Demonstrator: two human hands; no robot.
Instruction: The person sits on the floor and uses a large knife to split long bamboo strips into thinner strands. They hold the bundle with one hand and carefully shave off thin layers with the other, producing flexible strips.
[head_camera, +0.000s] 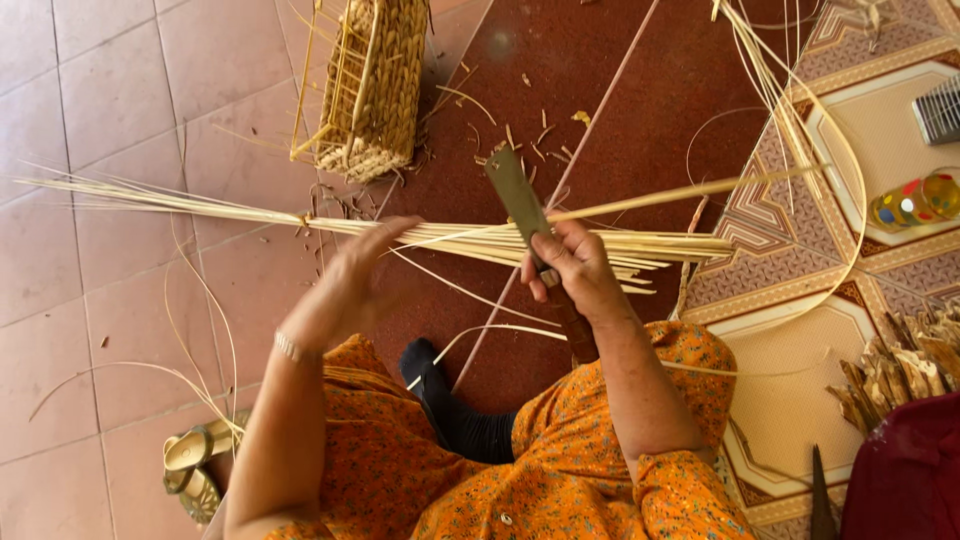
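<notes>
Gripping a knife (522, 205) by its handle, the right hand (575, 268) is clenched, with the flat blade pointing up and away from the person, slightly leftward. Its tip rises just above a bundle of pale strips (480, 238) whose long axis runs left to right across the floor (120, 100). The left hand (352, 285) is blurred; its fingers touch the bundle from below, but whether they close on it cannot be told. A half-woven basket (372, 85) lies farther off, and a colourful round container (915, 200) sits on the patterned mat (790, 250) at right.
</notes>
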